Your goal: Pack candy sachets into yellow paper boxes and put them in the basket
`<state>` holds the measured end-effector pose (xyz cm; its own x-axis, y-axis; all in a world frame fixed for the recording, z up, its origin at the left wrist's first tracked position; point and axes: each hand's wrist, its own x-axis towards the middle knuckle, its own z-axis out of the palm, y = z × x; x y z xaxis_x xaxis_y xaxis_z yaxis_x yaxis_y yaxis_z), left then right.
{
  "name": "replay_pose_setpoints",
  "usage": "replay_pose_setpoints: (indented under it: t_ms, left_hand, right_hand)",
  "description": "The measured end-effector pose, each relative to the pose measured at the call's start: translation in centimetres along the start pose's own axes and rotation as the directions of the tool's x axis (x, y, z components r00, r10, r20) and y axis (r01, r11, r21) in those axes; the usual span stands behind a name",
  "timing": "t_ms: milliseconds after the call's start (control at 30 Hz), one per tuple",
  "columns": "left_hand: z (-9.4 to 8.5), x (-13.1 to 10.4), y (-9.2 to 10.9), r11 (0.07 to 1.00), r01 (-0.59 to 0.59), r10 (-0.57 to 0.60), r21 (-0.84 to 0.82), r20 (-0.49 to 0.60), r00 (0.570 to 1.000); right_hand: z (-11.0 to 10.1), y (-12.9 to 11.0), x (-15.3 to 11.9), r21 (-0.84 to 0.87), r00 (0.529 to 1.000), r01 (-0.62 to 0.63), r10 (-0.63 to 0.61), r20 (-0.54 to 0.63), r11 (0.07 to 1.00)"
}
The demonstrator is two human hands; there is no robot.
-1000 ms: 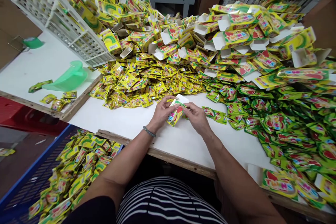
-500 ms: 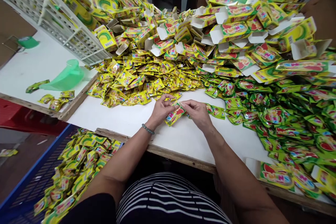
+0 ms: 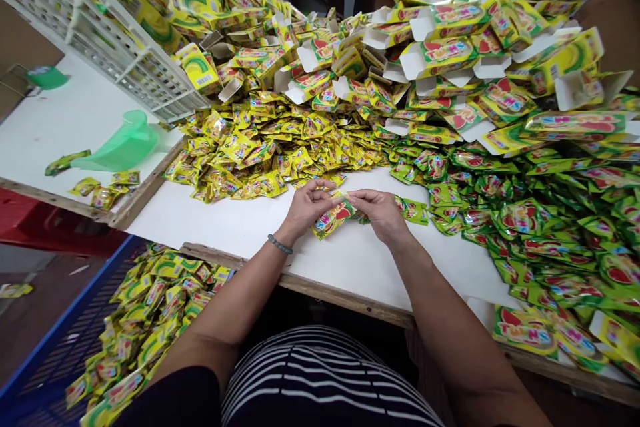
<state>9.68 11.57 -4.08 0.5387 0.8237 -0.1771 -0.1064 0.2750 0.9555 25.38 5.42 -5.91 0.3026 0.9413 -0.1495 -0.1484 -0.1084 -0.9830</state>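
Note:
Both hands meet over the white tabletop [image 3: 350, 273] on one small candy box [image 3: 334, 218], printed yellow and green with a red fruit. My left hand [image 3: 307, 209] is closed around the box's upper left side, a beaded bracelet on its wrist. My right hand [image 3: 381, 212] pinches the box's top end with thumb and forefinger; its other fingers are curled and partly hidden. Just beyond the hands lies a heap of yellow candy packets [image 3: 280, 153]. To the right spreads a pile of green candy packets [image 3: 530, 227], one of them close beside my right hand.
Many open-ended boxes [image 3: 445, 57] are heaped at the back. A white plastic crate [image 3: 135, 73] leans at the left, near a green scoop [image 3: 123, 145]. Below the table's wooden edge, a blue basket [image 3: 65, 340] holds filled boxes. More boxes [image 3: 525, 332] lie at the front right.
My right thumb and fingers have shifted slightly at the top end of the box, drawing nearer my left fingers. The box stays in nearly the same place.

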Motion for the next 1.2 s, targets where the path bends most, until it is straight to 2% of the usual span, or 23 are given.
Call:
replay_pose_setpoints:
  t_ms: [200,300,400,467,533,600,633,667,700,733,767,833,867,900,967,1033,1100,1133,1200]
  left_hand:
    - [0.1,-0.1,0.0,0.994,-0.026,0.023,-0.102,-0.024,0.999]
    - [0.1,-0.2,0.2,0.988,-0.02,0.014,-0.156,-0.039,0.999]
    - [-0.1,-0.2,0.4,0.988,-0.009,0.005,-0.153,-0.03,1.0]
    - [-0.3,-0.1,0.2,0.992,0.0,-0.002,-0.128,-0.014,1.0]
    - [-0.3,-0.1,-0.1,0.997,0.004,-0.004,-0.079,-0.004,1.0]
    - [-0.2,-0.3,-0.6,0.999,0.034,-0.037,0.026,0.088,0.995]
    - [-0.2,-0.4,-0.8,0.992,0.063,-0.084,0.111,0.196,0.977]
    - [-0.2,-0.6,-1.0,0.975,0.08,-0.146,0.208,0.324,0.935]
    - [-0.1,-0.8,-1.0,0.951,0.07,-0.203,0.3,0.44,0.875]
    - [-0.1,-0.9,-1.0,0.927,0.025,-0.23,0.375,0.515,0.825]
    - [-0.1,-0.9,-0.8,0.899,-0.048,-0.216,0.435,0.537,0.815]
    - [0.0,-0.4,-0.1,0.79,-0.215,-0.07,0.575,0.432,0.899]
    - [0.1,0.0,0.2,0.687,-0.274,0.03,0.673,0.35,0.936]
    - [0.4,0.7,0.6,0.552,-0.309,0.119,0.775,0.293,0.949]
    - [1.0,2.3,1.0,0.248,-0.334,0.225,0.91,0.281,0.933]
    - [1.7,4.0,0.8,-0.015,-0.346,0.239,0.938,0.34,0.91]
    - [2.3,5.5,0.3,-0.175,-0.333,0.232,0.927,0.367,0.901]
    - [2.4,6.1,0.0,-0.208,-0.323,0.233,0.923,0.367,0.901]
    - [2.5,6.8,-0.3,-0.186,-0.31,0.263,0.932,0.352,0.899]
  right_hand:
    - [0.1,-0.2,-0.8,0.015,0.994,0.014,-0.016,0.105,1.0]
    - [0.7,-0.3,-1.6,-0.078,0.982,0.179,-0.174,0.069,0.981]
    - [1.3,-0.5,-2.4,-0.307,0.918,0.392,-0.391,0.067,0.867]
    - [1.5,-0.7,-2.6,-0.404,0.879,0.462,-0.47,0.087,0.79]
    - [1.4,-0.8,-2.5,-0.426,0.867,0.475,-0.493,0.075,0.77]
    - [0.8,-0.9,-2.1,-0.439,0.884,0.424,-0.467,0.012,0.792]
    - [0.4,-0.8,-1.9,-0.465,0.899,0.377,-0.438,-0.026,0.801]
    - [-0.1,-0.6,-1.6,-0.506,0.914,0.321,-0.402,-0.057,0.801]
    - [-0.6,-0.4,-1.4,-0.558,0.928,0.262,-0.364,-0.077,0.787]
    - [-1.1,0.0,-1.1,-0.619,0.94,0.211,-0.33,-0.083,0.756]
    - [-1.6,0.5,-0.8,-0.679,0.95,0.178,-0.305,-0.072,0.713]
    - [-2.3,1.6,-0.4,-0.777,0.957,0.163,-0.29,-0.027,0.608]
    - [-2.5,2.2,-0.2,-0.812,0.955,0.17,-0.296,-0.004,0.558]
    - [-2.6,2.7,0.0,-0.837,0.951,0.181,-0.309,0.015,0.516]
    - [-2.5,3.3,0.3,-0.855,0.945,0.185,-0.325,0.021,0.484]
    - [-2.5,3.3,0.5,-0.837,0.951,0.148,-0.308,-0.025,0.527]
    - [-2.7,3.1,0.8,-0.787,0.958,0.092,-0.27,-0.097,0.61]
    - [-2.9,2.9,0.9,-0.743,0.961,0.073,-0.246,-0.126,0.665]
    - [-3.4,2.5,1.0,-0.614,0.97,0.061,-0.192,-0.15,0.787]
